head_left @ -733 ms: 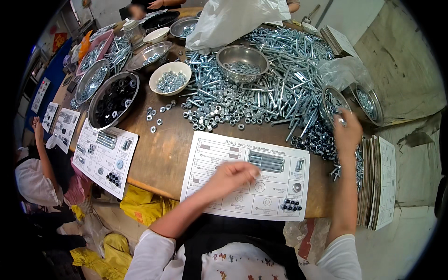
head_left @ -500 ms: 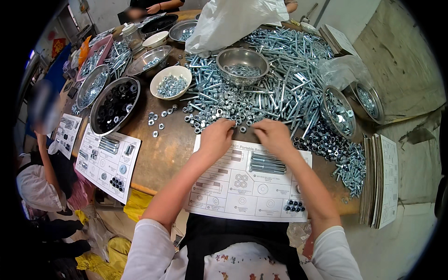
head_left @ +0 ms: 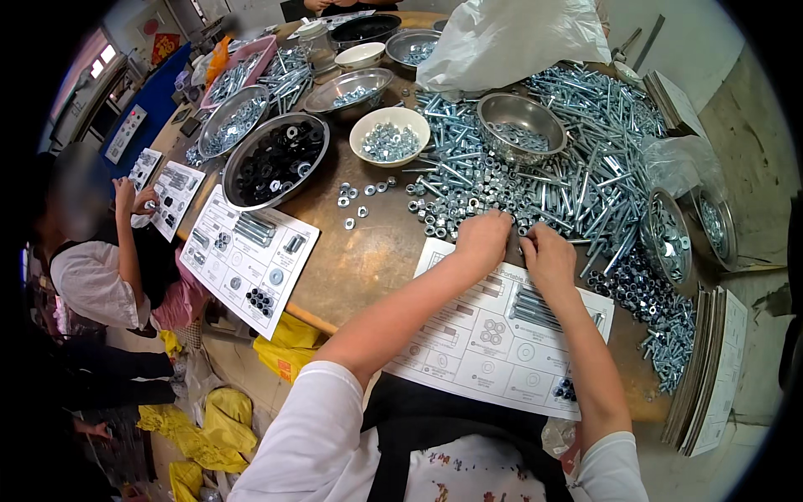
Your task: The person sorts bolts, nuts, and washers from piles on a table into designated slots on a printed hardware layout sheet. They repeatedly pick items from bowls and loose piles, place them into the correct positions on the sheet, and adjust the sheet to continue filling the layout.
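Note:
My left hand [head_left: 485,240] reaches the near edge of a pile of silver nuts [head_left: 443,214], fingers curled and pressed together. Close beside it on the right, my right hand [head_left: 549,258] has its fingertips bunched near a few loose nuts. Whatever either pinch contains is too small or hidden to make out. Under my forearms lies a printed parts sheet [head_left: 452,336] with outlined boxes. Several long silver bolts [head_left: 532,308] rest side by side on it, partly behind my right forearm. A small cluster of dark nuts [head_left: 565,388] sits near its lower right corner.
A heap of long bolts [head_left: 602,159] spreads behind the nuts. Left of it stand a white bowl of nuts [head_left: 390,140] and a metal bowl of black washers [head_left: 276,163]. A second filled sheet [head_left: 219,255] lies left. Stacked boards [head_left: 703,368] stand right; a co-worker [head_left: 100,268] works at left.
The view has swung left, so the table appears shifted right. My hands have come closer together at the nut pile. The co-worker's hands have come up into clearer view.

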`<action>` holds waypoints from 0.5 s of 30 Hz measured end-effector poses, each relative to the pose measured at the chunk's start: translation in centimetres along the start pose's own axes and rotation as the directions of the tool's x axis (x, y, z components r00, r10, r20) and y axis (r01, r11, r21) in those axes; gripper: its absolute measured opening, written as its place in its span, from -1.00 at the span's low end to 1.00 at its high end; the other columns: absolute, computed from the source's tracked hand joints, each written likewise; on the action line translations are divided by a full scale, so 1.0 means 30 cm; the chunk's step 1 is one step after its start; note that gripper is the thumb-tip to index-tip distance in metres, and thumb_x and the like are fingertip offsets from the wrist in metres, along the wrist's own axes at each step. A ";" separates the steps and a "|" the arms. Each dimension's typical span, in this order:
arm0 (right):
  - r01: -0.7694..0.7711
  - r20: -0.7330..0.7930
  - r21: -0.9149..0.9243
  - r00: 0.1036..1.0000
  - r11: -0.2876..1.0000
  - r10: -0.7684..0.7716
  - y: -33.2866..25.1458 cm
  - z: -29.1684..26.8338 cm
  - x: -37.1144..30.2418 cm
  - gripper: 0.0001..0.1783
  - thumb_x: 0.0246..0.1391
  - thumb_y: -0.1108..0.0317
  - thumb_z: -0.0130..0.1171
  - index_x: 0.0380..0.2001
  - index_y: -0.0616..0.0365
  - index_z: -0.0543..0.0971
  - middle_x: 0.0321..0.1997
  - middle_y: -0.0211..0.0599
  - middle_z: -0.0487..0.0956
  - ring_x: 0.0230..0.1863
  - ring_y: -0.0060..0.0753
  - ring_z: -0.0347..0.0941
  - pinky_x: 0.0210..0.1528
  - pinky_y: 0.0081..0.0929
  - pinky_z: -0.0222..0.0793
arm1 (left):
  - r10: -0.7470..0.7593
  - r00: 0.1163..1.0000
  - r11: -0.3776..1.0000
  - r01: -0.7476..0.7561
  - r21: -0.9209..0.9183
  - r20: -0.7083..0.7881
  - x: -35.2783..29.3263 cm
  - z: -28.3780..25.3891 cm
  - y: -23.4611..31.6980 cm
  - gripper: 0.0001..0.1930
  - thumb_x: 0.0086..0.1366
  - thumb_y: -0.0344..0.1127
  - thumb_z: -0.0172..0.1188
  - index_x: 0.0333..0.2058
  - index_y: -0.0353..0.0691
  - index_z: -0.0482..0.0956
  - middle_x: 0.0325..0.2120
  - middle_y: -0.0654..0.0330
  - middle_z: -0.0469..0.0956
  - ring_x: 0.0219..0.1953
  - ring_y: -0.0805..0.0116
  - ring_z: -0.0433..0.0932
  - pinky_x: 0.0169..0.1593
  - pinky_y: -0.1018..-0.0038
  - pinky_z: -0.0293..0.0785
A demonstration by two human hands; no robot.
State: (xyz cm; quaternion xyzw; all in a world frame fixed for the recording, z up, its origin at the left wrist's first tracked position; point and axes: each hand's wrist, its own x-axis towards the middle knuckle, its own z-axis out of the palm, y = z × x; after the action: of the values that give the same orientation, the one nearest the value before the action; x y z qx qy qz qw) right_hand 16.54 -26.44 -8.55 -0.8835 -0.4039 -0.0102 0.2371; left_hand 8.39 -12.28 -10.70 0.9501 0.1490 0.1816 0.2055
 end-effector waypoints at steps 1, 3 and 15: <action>0.052 -0.075 0.007 0.996 0.999 -0.051 -0.004 0.017 0.006 -0.70 0.08 0.15 0.26 -0.24 0.14 0.60 -0.30 -0.09 0.62 -0.27 0.02 0.58 -0.24 -0.08 0.44 | 0.008 1.000 1.000 -0.008 -0.005 0.006 -0.002 -0.008 -0.011 -0.89 0.12 -0.36 0.24 -0.39 -0.21 0.53 -0.38 0.06 0.55 -0.33 0.00 0.61 -0.29 0.12 0.53; 0.082 -0.068 -0.065 0.994 0.995 -0.086 0.003 0.023 0.005 -0.67 0.07 0.17 0.28 -0.17 0.14 0.57 -0.27 -0.13 0.62 -0.26 0.02 0.58 -0.22 -0.09 0.45 | 0.025 0.999 1.000 -0.025 -0.018 0.020 -0.010 -0.013 -0.013 -0.90 0.11 -0.38 0.23 -0.39 -0.22 0.53 -0.37 0.05 0.55 -0.32 -0.01 0.61 -0.28 0.12 0.53; -0.072 -0.010 0.009 0.997 0.997 0.073 0.006 -0.050 0.077 -0.71 -0.10 0.15 0.23 -0.46 0.17 0.63 -0.52 -0.11 0.64 -0.41 -0.01 0.61 -0.29 -0.13 0.50 | -0.022 0.985 0.999 0.028 -0.033 0.169 -0.014 -0.077 0.002 -0.81 0.14 -0.33 0.27 -0.24 -0.15 0.59 -0.25 0.08 0.58 -0.22 -0.03 0.60 -0.15 0.11 0.52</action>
State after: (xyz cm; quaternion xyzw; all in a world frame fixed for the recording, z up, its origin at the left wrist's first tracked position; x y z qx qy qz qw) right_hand 18.48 -25.54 -6.79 -0.8965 -0.3704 -0.0044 0.2430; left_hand 7.08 -11.72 -8.82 0.9562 0.1399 0.1008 0.2364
